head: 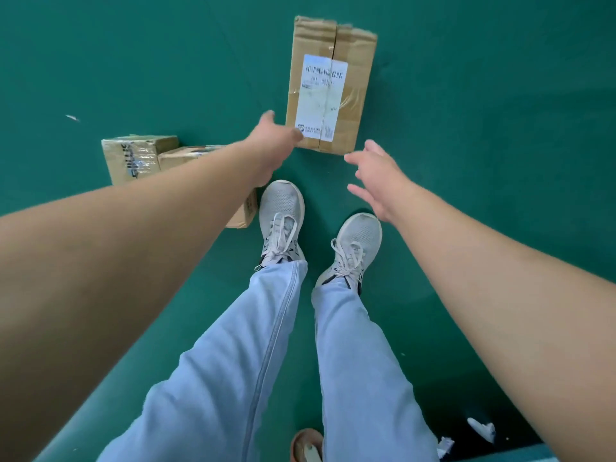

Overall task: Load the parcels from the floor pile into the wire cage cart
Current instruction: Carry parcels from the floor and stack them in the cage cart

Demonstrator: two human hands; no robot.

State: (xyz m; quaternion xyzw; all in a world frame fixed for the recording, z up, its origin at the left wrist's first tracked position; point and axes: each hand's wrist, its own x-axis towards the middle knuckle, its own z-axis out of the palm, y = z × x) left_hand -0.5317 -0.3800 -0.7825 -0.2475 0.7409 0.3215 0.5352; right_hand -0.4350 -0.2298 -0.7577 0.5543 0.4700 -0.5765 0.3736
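Head view looks straight down on a green floor (483, 128) where the person stands in grey laced trainers (283, 215) and pale blue jeans (233, 361). One cardboard parcel (353, 95) lies flat on the floor just ahead of the feet, its taped seam running lengthwise and a white shipping label (320, 98) on its upper face. Left hand (270, 145) is extended to the parcel's near left corner, fingers straight and relaxed; whether it touches the cardboard cannot be told. Right hand (373, 175) hovers near the parcel's near right corner, fingers spread, apart from the box and holding nothing. Two further cardboard boxes (140, 158) sit together on the floor to the left, partly hidden behind the left forearm, one bearing clear tape with dark lettering. White paper scraps (481, 428) lie on the floor at the lower right. A small pale scrap (71, 117) lies at the far left.
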